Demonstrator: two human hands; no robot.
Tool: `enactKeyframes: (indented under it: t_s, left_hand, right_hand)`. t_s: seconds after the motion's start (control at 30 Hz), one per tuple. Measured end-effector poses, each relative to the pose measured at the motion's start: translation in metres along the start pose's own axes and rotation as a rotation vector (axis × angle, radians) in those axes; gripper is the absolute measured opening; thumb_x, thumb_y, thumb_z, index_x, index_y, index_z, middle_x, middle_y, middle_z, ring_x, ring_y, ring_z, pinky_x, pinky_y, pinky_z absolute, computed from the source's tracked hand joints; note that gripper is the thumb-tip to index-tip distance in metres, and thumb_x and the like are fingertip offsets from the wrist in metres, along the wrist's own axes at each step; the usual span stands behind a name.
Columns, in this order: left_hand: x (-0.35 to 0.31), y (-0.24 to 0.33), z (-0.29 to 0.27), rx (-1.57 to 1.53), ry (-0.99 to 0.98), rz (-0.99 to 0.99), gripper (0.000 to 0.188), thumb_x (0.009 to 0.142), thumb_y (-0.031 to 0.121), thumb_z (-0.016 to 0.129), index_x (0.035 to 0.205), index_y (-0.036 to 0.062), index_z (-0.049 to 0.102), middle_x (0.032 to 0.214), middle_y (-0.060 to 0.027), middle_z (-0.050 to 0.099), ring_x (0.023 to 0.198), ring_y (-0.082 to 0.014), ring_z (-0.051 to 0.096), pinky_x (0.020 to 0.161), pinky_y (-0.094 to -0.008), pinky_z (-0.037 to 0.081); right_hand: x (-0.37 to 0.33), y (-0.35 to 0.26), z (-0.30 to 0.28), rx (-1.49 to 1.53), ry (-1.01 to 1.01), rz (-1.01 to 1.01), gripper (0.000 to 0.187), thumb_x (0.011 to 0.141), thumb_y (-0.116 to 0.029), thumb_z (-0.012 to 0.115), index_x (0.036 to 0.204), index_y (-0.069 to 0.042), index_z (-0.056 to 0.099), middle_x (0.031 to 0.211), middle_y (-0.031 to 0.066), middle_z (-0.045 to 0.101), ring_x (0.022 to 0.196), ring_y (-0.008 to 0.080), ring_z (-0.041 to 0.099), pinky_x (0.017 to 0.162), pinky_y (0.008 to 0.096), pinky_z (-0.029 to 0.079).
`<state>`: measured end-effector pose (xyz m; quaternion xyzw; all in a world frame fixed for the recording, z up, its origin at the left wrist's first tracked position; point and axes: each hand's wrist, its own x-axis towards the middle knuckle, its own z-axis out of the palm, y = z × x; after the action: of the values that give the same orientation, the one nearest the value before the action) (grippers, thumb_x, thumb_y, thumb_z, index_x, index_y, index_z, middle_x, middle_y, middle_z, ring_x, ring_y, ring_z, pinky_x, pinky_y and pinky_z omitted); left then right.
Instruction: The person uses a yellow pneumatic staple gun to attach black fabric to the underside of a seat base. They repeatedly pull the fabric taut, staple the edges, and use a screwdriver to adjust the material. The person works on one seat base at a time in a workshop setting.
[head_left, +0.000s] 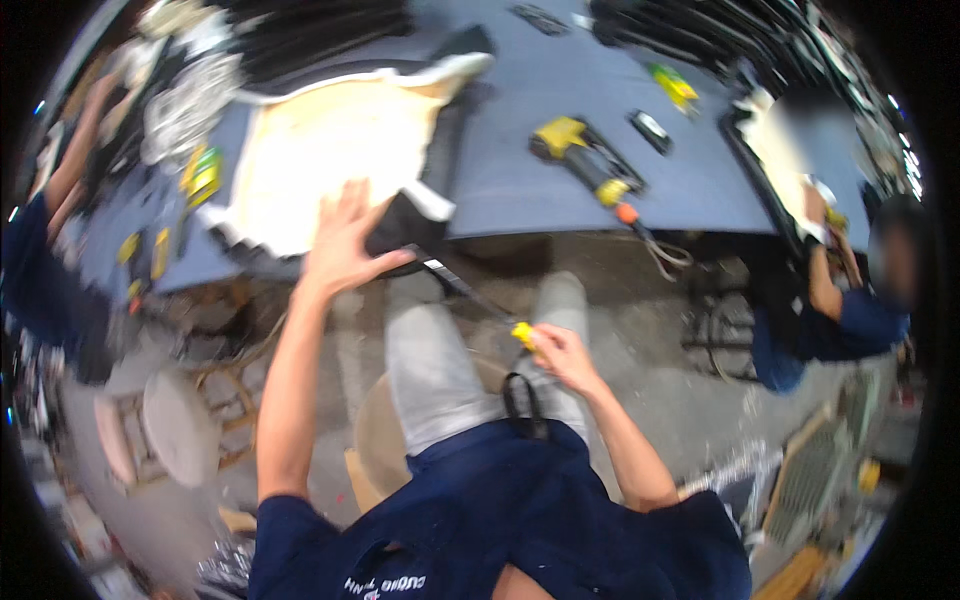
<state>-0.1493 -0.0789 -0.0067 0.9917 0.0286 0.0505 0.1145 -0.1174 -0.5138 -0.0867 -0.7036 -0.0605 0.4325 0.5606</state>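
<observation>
My left hand lies spread on a pale, padded-looking panel, thumb pointing right. Black fabric with a white strip wraps the panel's edges and hangs at the table's front edge. In front of my lap, my right hand is closed around the yellow handle of a long, thin-shafted screwdriver. Its shaft slants up and left, with the tip close to my left thumb and the black fabric. Whether the tip touches the fabric I cannot tell; the picture is blurred there.
A yellow-and-black staple gun with an air hose lies on the blue-grey table. Beyond it are a small black object and a yellow-green tool. Co-workers are at both sides. Stools stand at lower left.
</observation>
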Motion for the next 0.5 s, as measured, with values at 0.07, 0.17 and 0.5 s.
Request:
enactKeyframes:
  t_s: [0.07,0.17,0.5]
  left_hand:
    - [-0.010,-0.004,-0.003,-0.031,-0.036,-0.075,0.105,0.084,0.065,0.083,0.163,0.0015,0.054,0.183,-0.0210,0.028,0.171,-0.0414,0.020,0.138,-0.0577,0.010]
    - [-0.016,-0.010,-0.003,0.014,0.054,0.034,0.103,0.089,0.074,0.074,0.160,0.0014,0.057,0.182,-0.0189,0.034,0.171,-0.0416,0.023,0.137,-0.0597,0.013]
    - [-0.010,-0.025,-0.014,0.036,-0.131,-0.008,0.098,0.099,0.092,0.034,0.164,0.0236,0.058,0.180,-0.0247,0.034,0.167,-0.0525,0.027,0.134,-0.0682,0.015]
  right_hand:
    - [0.011,0.013,0.000,-0.140,0.051,-0.226,0.035,0.108,-0.033,0.073,0.118,0.000,0.079,0.099,0.0013,0.081,0.090,0.0083,0.066,0.075,0.0334,0.055]
    - [0.012,0.022,-0.021,-0.154,0.166,-0.376,0.032,0.101,-0.035,0.080,0.114,-0.006,0.081,0.092,0.0066,0.081,0.078,0.0145,0.071,0.071,0.0349,0.055]
    - [-0.014,-0.026,-0.142,-0.854,0.029,-0.109,0.027,0.089,-0.039,0.089,0.093,-0.016,0.076,0.067,0.0069,0.070,0.059,0.0333,0.070,0.054,0.0458,0.051]
